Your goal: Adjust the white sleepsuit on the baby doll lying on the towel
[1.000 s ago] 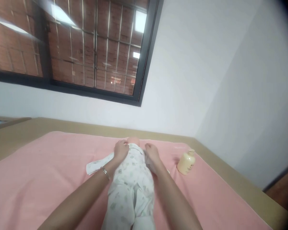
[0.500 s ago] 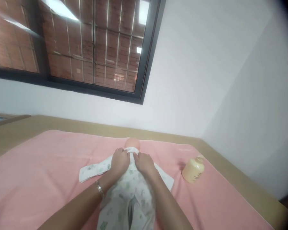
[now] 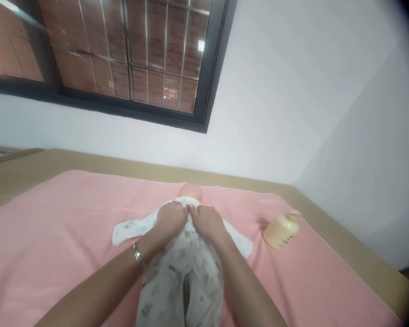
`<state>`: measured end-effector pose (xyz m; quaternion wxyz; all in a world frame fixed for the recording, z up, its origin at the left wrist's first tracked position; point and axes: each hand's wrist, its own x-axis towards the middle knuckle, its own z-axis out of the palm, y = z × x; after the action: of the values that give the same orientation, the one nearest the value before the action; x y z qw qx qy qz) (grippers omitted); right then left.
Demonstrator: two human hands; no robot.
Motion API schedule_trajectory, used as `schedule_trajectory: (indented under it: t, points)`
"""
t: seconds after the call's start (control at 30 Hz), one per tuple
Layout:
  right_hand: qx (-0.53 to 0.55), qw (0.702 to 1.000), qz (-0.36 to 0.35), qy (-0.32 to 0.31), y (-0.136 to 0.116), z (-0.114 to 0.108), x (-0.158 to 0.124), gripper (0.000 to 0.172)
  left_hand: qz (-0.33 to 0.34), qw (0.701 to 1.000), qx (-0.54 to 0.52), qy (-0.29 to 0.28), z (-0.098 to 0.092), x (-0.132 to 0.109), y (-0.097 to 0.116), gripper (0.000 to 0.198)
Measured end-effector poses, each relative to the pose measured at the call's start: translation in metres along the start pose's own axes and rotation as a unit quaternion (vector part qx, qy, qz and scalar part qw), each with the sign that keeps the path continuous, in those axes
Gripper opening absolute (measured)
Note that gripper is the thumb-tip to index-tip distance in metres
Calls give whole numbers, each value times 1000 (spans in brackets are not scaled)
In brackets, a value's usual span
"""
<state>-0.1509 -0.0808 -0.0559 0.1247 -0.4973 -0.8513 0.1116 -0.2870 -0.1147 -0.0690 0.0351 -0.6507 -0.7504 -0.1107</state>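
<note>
**Pink towel, a dressed doll, two hands at its collar**

Head view: a pink towel (image 3: 54,236) covers a tan table (image 3: 88,160). On it a doll (image 3: 190,191) lies on its back, feet toward the camera. It wears a white sleepsuit (image 3: 172,277) printed with small green shapes.

The left hand (image 3: 170,218), with a bracelet (image 3: 138,255) at its wrist, and the right hand (image 3: 207,222) meet just below the doll's head. Their fingers are curled tight on the sleepsuit's front edges at the neck, knuckles almost touching. A flat sleeve (image 3: 129,229) lies out to the doll's left. A cream bottle (image 3: 281,229) sits well apart on the doll's right and seems tipped over. Behind the doll are a white wall (image 3: 276,113) and a dark-framed window (image 3: 122,54).

Lower down the doll, the sleepsuit front gapes in a dark slit. With the grip only at the collar, a hard pull would likely ride the cloth up over the chin or widen that gap. A tug on the towel could roll the bottle.

The hands hide the doll's face and arms. No fastenings can be made out. The bottom edge cuts off its legs.
</note>
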Motion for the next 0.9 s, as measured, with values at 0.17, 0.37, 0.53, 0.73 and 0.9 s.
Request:
schedule_trajectory:
  t: [0.17, 0.37, 0.53, 0.73, 0.9]
  points:
    - [1, 1000, -2, -15, 9, -1, 4, 69, -9, 1000, 27, -7, -6, -2, 2, 44]
    - [37, 996, 51, -56, 15, 0, 10, 77, 45, 998, 40, 1, -10, -12, 13, 28]
    - [-1, 999, -23, -27, -6, -12, -9, 74, -28, 995, -84, -54, -2, 13, -9, 47]
    - [0, 997, 63, -47, 15, 8, 15, 73, 90, 994, 38, 46, -9, -10, 10, 33]
    - [19, 999, 10, -50, 4, -12, 1, 73, 58, 996, -29, 53, -3, -5, 4, 44]
